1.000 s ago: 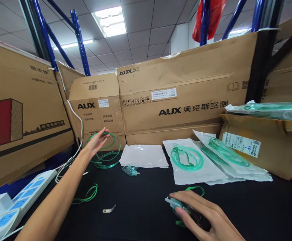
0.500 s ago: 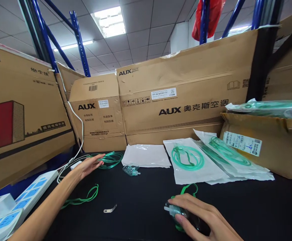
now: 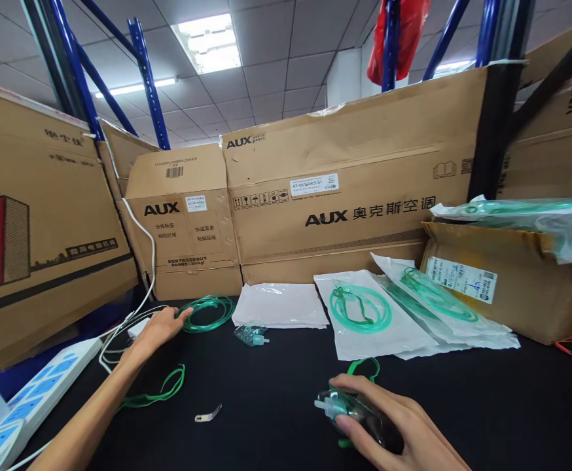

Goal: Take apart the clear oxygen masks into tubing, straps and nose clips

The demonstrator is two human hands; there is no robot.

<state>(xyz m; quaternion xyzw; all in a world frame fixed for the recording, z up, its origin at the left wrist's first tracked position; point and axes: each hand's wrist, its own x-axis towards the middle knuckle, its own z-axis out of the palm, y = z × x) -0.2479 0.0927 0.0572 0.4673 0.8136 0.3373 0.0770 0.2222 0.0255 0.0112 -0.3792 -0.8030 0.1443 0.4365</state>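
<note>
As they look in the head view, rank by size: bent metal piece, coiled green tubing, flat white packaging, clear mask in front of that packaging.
1. Flat white packaging
2. Coiled green tubing
3. Clear mask
4. Bent metal piece, smallest despite lying nearest the camera

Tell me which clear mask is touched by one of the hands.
The nearer mask, held by the right hand; the other mask lies untouched near the white packets.

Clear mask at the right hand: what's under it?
A green strap shows just beyond the clear mask, and a green piece peeks out on its near side, against the black table. Anything directly underneath is covered by the mask and right hand.
</note>
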